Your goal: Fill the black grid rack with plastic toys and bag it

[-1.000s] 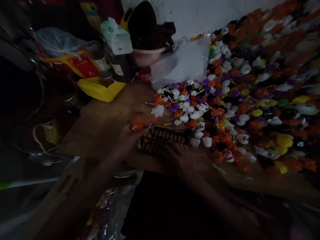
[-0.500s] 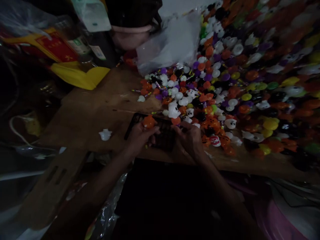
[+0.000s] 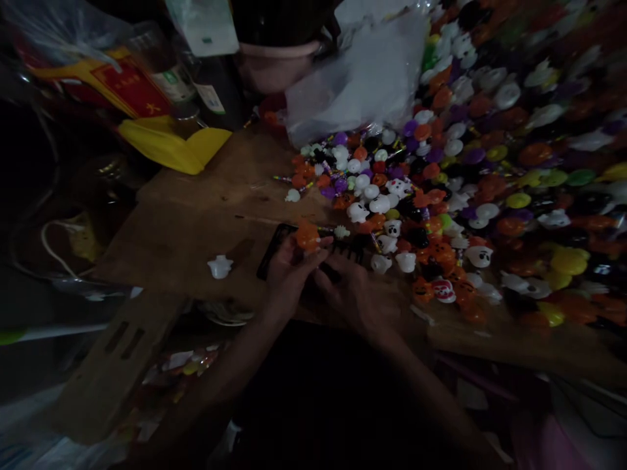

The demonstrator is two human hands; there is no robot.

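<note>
My right grip (image 3: 350, 284) curls close beside my left, on what I cannot tell; my left grip (image 3: 284, 274) pinches an orange figure (image 3: 307, 235) at twelve o'clock, above a black tray (image 3: 271, 252). On the table (image 3: 161, 228), a white figure (image 3: 220, 266) sits at nine o'clock. Farther out, heaped coloured figures (image 3: 470, 176) spread at two o'clock, a plastic bag (image 3: 357, 85) at one.

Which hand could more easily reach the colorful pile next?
Probably the right hand: it is on the pile's side and closer to its near edge. The left hand already holds an orange piece. Whether the right holds anything is too dark to tell.
</note>
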